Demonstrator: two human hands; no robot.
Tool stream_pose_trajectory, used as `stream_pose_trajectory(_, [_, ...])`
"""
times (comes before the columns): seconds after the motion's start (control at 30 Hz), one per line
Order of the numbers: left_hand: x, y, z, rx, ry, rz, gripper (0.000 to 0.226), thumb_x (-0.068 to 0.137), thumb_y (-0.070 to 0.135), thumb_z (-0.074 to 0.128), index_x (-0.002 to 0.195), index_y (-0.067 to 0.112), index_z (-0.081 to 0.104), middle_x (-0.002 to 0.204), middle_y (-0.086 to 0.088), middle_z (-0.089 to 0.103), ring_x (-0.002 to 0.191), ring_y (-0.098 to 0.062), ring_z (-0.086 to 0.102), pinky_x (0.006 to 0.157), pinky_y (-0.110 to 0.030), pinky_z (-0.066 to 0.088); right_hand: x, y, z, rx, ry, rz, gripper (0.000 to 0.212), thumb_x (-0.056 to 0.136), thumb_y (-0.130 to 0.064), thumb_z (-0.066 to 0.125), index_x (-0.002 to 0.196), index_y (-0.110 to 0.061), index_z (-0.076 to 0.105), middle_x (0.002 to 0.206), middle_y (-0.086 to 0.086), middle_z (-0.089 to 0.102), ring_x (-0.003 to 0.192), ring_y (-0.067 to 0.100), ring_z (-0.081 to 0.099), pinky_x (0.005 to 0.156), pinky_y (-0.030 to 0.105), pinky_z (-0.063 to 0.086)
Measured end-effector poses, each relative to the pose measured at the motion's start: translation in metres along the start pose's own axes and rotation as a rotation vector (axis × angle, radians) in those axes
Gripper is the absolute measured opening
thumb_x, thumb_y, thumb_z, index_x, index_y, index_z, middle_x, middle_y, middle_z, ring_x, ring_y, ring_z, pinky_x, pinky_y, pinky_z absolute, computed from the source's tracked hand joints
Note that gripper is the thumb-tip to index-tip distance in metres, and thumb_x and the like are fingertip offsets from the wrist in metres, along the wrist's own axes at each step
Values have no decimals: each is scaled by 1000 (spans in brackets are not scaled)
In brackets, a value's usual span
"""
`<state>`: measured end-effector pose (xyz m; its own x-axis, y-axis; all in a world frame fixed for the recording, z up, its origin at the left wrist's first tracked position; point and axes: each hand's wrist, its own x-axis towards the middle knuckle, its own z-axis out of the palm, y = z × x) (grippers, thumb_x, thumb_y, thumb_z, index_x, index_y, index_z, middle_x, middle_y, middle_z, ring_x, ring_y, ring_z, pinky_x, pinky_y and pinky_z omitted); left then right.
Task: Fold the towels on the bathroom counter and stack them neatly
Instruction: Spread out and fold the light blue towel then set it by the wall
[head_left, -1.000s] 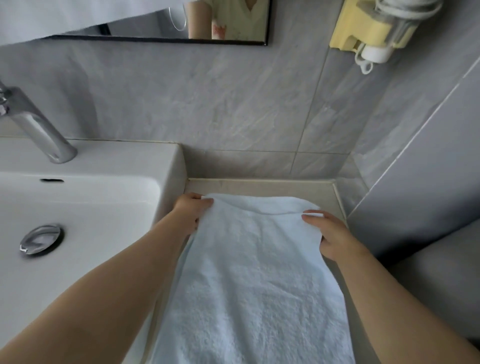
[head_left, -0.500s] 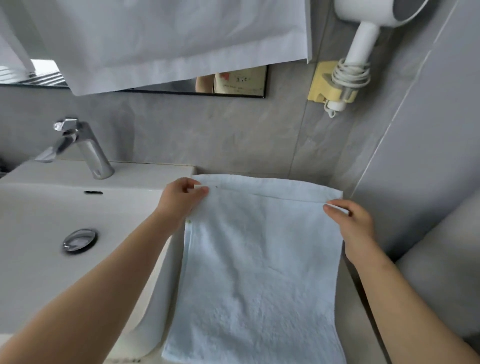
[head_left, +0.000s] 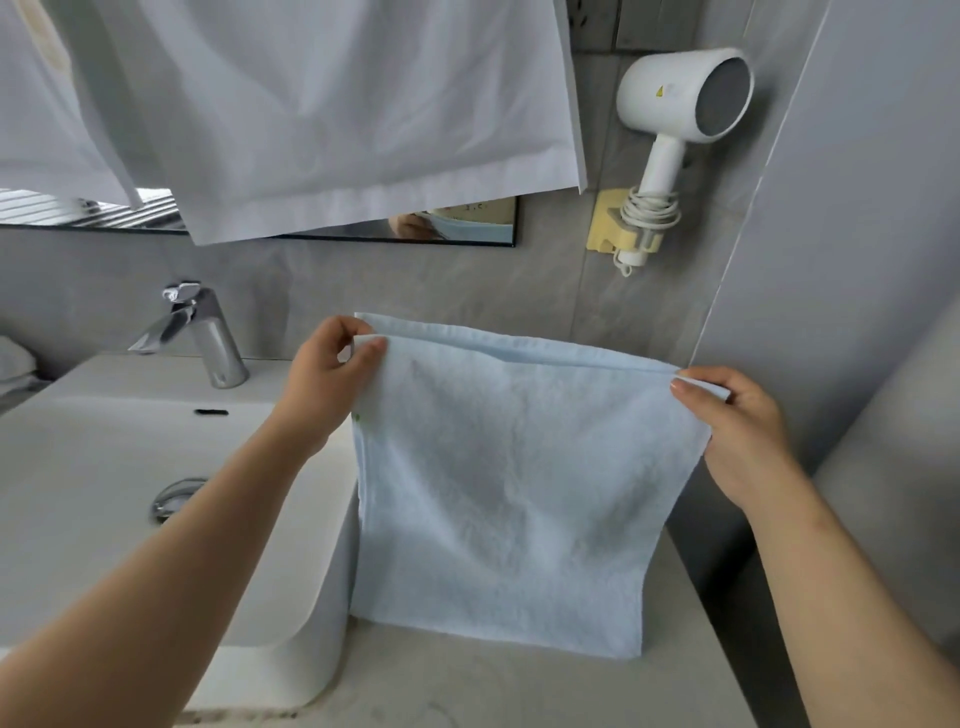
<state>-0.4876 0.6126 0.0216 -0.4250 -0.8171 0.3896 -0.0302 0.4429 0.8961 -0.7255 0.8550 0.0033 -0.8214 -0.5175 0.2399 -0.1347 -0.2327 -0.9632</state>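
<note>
Thumb and fingers (head_left: 372, 345) of left hand (head_left: 324, 376) pinch top left corner of light blue towel (head_left: 509, 483); right hand (head_left: 740, 434) fingers (head_left: 687, 388) pinch top right corner. Towel doubled, held upright, lower edge down at surface (head_left: 467, 686), just right of sink (head_left: 322, 571). Faucet (head_left: 205, 338) far left; hair dryer (head_left: 675, 98) on far wall.

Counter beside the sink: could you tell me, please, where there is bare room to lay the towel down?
The counter is bare in front of the lower edge of the towel, between the sink and the counter's right edge. Its back part is hidden behind the towel, which the left hand and right hand pinch by the top corners.
</note>
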Motion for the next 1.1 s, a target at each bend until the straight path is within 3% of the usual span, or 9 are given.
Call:
stream_pose_trajectory(0.07, [-1,1,-4,8,8,-7,21,94,17,54,75,25,50,73,9,49,59,-1,46,53,-16,38,-2,-7,2,-1,-24,9,14,72,-30,78,72,-21,67,66,-10,69,68,8,62,64,24,50])
stream_pose_trajectory(0.1, [-1,1,-5,6,13,-8,20,94,18,53,76,26,50,74,9,49,63,-3,45,56,-19,37,-2,-8,3,-14,-10,3,11,81,-12,70,74,-19,65,63,-11,68,65,6,62,63,23,49])
stream_pose_trajectory(0.17, [-3,2,-6,-11,30,-2,20,95,18,52,77,26,49,74,8,49,65,-5,44,59,-19,36,-1,-9,3,-15,30,-12,20,83,0,65,74,-18,62,60,-12,67,61,3,60,58,16,49])
stream_pose_trajectory(0.37, [-4,1,-4,-85,78,-4,20,95,15,53,77,24,50,68,4,45,61,-5,41,58,-18,36,-3,-12,5,-6,88,-49,26,80,-3,69,66,-22,59,66,-4,59,65,14,55,57,23,46])
stream_pose_trajectory(0.53, [-1,5,-5,-143,61,-12,19,91,13,59,74,20,54,70,5,50,64,-5,46,63,-19,40,3,-11,-4,6,45,-49,32,81,-1,67,61,-25,60,61,-10,58,62,10,53,50,17,44])
stream_pose_trajectory(0.67, [6,3,-11,-165,7,-40,19,88,9,63,73,17,56,73,3,55,69,-10,50,71,-31,44,9,-7,-8,-309,-65,-75,29,77,7,69,67,-19,61,57,-16,63,57,-2,56,54,6,41])
stream_pose_trajectory(0.87, [16,4,-15,-92,-14,-46,20,87,8,64,70,17,56,68,1,55,65,-12,50,70,-29,46,12,-3,-11,-750,-239,-54,32,75,-1,74,61,-30,69,63,-17,67,61,-8,58,63,3,40])
stream_pose_trajectory(0.97, [19,4,-13,-30,-14,-26,21,87,11,64,70,18,54,70,1,54,61,-9,49,64,-25,42,9,-2,-4,-948,-295,-79,15,79,-7,73,77,-21,70,68,-17,61,64,-6,54,59,1,36])
stream_pose_trajectory(1.1, [19,3,-12,48,12,-5,23,87,15,65,69,21,51,68,6,53,45,4,46,48,-10,35,6,3,2,-1029,-242,-97,17,78,-13,74,71,-22,63,68,-9,60,65,3,53,58,12,37])
